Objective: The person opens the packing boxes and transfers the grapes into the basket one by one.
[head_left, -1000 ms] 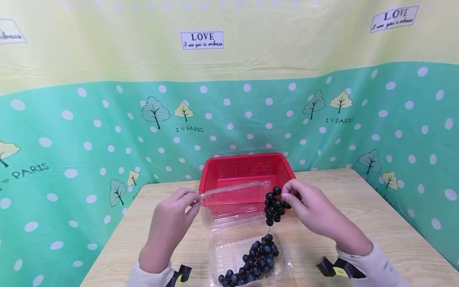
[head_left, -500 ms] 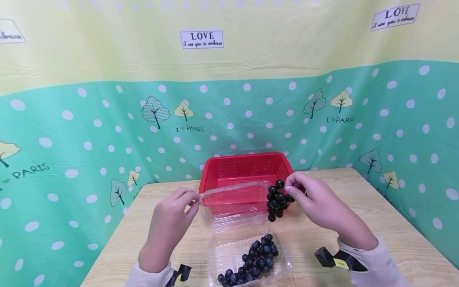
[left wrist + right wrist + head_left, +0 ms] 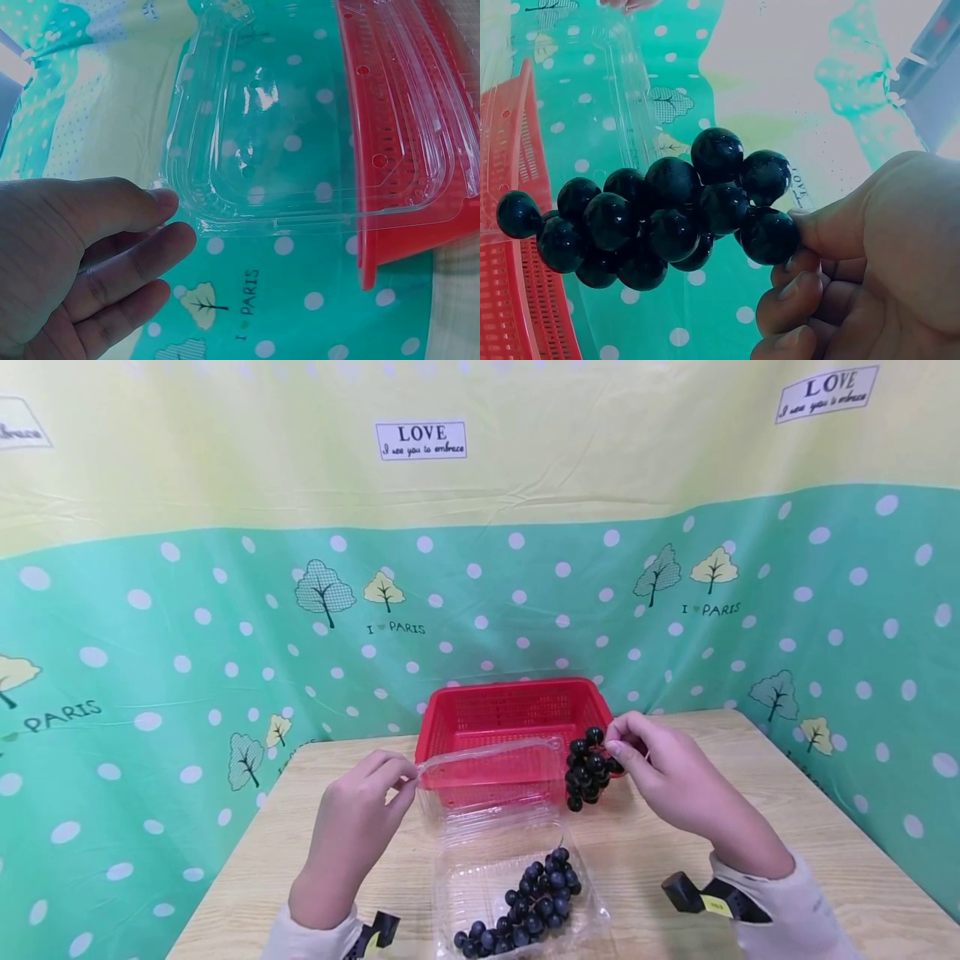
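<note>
The left hand (image 3: 363, 806) is pinching the left edge of the clear lid (image 3: 491, 750) with narrow fingers, and the lid is standing raised at the far side of the clear tray (image 3: 463, 893). The right hand (image 3: 671, 772) is holding the upper bunch of dark grapes (image 3: 588, 770) at one end; this bunch is hanging above the table (image 3: 255, 877), before the right near corner of the red basket (image 3: 517, 702). The lower bunch (image 3: 536, 903) is lying inside the tray. The basket is resting far, behind the lid.
</note>
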{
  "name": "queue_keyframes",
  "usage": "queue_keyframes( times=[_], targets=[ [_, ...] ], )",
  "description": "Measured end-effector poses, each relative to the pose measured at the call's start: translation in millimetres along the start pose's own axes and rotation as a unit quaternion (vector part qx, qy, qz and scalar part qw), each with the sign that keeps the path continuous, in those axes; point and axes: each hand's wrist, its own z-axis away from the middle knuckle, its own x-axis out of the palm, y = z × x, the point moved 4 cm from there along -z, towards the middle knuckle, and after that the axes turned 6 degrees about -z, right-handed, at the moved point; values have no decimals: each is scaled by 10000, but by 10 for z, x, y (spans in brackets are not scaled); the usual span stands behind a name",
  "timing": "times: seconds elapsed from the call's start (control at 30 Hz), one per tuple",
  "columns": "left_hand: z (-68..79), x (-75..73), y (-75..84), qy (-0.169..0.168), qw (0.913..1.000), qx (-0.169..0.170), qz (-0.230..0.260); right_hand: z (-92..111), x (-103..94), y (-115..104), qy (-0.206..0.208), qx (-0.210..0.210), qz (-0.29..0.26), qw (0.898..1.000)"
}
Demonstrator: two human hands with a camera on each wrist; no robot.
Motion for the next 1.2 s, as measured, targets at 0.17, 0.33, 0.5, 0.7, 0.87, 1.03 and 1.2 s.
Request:
queue_keyframes(
  times=[0.17, 0.33, 0.5, 0.7, 0.87, 1.03, 1.2],
  targets=[
    [1, -4, 3, -15, 10000, 4, -18, -6, -29, 24, 262, -55, 71, 9996],
    [0, -5, 3, -26, 10000, 9, -67, -15, -63, 45, 583, -188, 98, 9981],
    [-2, -14, 10, -36, 10000, 7, -34, -28, -79, 84, 807, -167, 103, 9965],
    [-8, -18, 19, -42, 10000, 10, 4, -55, -79, 159, 1038, -147, 139, 9944],
    [-16, -22, 23, -28, 10000, 26, 12, -80, -62, 223, 1216, -80, 206, 9923],
    [-17, -24, 20, -17, 10000, 14, 28, -104, -38, 280, 1401, -9, 230, 9899],
    [-9, -9, 14, -6, 10000, 25, 46, -126, -11, 342, 1502, -42, 229, 9884]
  ],
)
